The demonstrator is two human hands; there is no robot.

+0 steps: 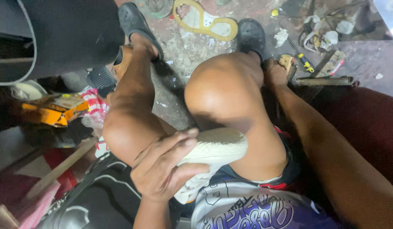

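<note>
My left hand (162,167) is closed around a pale cream shoe sole (215,148), held between my two raised knees close to my body. My right hand (276,73) reaches far forward past my right knee, down to the floor, where its fingers rest on a small wooden-handled brush or tool (287,62) beside a wooden block (323,80). The fingers of that hand are partly hidden behind the knee, so its grip is unclear.
Both feet wear dark clogs (137,23) on a dirty concrete floor. A yellow-edged sole (205,21) lies ahead. A screwdriver (304,61) and scraps sit at upper right. An orange box (52,109), a striped cloth and a black bag (94,199) crowd the left.
</note>
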